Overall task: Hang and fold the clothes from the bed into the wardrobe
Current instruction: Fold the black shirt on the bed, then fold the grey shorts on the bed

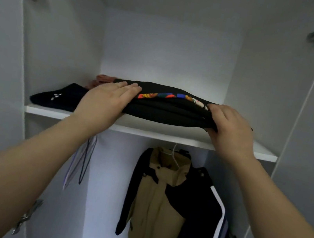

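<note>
While your left hand [105,100] lies flat, grip released, on the folded black garment with a colourful print [169,111] on the white wardrobe shelf [150,131], your right hand [231,126] grasps its right end.

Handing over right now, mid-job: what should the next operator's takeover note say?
Left hand: fingers flat on top of the folded black clothes, left end.
Right hand: grips their right end.
Pile sits at the front of the upper shelf, beside a navy garment.
Done: tan jacket and striped dark jacket hang below.
Left: probably slide pile in, release; whether more clothes remain is out of view.
</note>
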